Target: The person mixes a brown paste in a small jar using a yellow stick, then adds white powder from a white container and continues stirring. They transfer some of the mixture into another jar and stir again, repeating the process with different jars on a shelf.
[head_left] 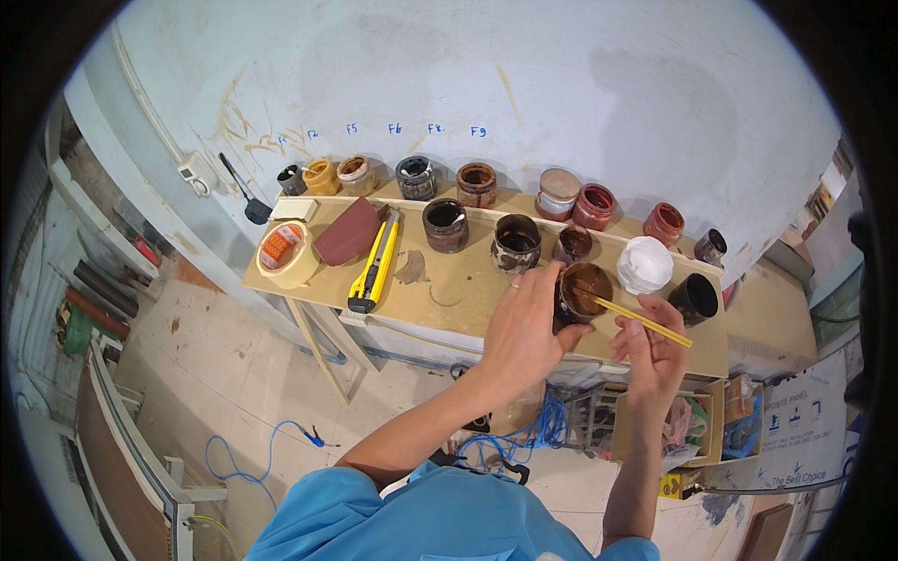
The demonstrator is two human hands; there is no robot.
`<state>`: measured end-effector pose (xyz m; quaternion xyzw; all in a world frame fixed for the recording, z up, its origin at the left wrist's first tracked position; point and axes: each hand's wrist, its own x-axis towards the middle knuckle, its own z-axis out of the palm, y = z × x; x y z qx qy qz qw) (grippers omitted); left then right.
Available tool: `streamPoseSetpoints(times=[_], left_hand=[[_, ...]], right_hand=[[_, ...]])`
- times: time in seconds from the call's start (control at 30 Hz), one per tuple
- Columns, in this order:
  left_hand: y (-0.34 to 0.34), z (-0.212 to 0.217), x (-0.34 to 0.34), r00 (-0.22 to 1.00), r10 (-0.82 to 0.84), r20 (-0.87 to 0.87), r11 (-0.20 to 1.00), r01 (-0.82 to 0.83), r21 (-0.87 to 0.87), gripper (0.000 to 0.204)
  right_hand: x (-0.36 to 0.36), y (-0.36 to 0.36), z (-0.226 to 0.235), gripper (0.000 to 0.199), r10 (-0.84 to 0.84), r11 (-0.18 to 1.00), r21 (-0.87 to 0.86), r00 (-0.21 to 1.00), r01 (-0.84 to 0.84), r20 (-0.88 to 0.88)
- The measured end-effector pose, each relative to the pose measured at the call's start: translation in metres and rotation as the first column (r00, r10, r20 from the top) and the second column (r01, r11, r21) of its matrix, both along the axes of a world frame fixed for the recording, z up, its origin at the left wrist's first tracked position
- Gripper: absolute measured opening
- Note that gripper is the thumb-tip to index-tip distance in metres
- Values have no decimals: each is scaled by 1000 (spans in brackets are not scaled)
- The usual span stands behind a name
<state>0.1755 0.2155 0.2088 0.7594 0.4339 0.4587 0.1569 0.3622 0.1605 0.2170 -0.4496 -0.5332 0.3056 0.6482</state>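
My left hand (522, 329) is closed round a dark-sided jar of brown paint (578, 282), tilted over the table's front edge. In the fingers of my right hand (655, 353) is a thin yellow stick (645, 320), its far end dipped into the brown paint. Whether that end carries bristles cannot be seen. Just behind the held jar stands a small jar of dark red-brown paint (572, 245). A paint-smeared dark jar (515, 245) stands to its left, and a white tub (644, 265) to its right. Beyond my right hand is a black cup (695, 299).
On the narrow tan table (449, 313) lie a yellow box cutter (376, 260), a tape roll (285, 252) and a maroon sanding sheet (352, 231). Several paint jars line a raised ledge by the wall, including a yellow one (320, 176). A blue hose (533, 435) coils on the floor.
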Motion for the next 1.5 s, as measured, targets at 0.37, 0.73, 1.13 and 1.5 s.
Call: streamPoseSetpoints(times=[0.37,0.73,1.13,1.5], left_hand=[[-12,8,-19,999,-31,30,994,34,-105,88],[-20,12,-51,994,-28,102,975,49,-217,82],[-15,8,-45,998,-34,61,983,45,-178,76],[-19,12,-45,999,-15,47,978,25,-208,74]], right_hand=[[-5,1,-19,42,39,999,-37,999,-40,-31],[-6,4,-32,45,-34,999,36,999,33,28],[-9,6,-41,38,-176,975,161,972,150,157],[-10,6,-42,40,-227,961,218,933,169,279]])
